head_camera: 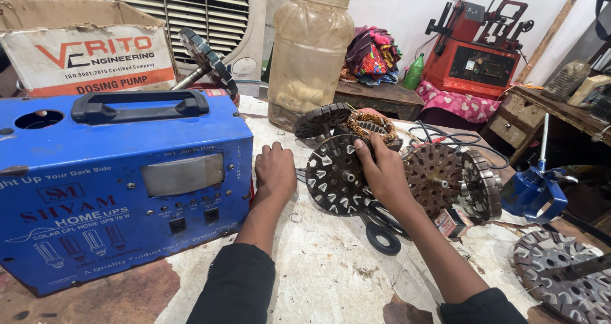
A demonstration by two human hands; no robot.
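Observation:
My right hand (382, 171) grips the edge of a dark round fan stator (332, 174) with several slots, standing on edge on the bench. Behind it a second stator carries copper windings (371, 124). My left hand (275, 171) rests as a loose fist on the white-covered bench (318, 260), between the stator and a blue metal power unit (121, 184). It holds nothing. Black scissors (382, 235) lie under my right wrist. Both arms wear dark sleeves.
Two rusty stator discs (455, 184) stand right of my right hand. A large cloudy plastic jar (310, 53) stands behind, a cardboard box (86, 50) at back left, a red winding machine (477, 50) at back right, a blue tool (534, 193) and another stator (563, 279) at right.

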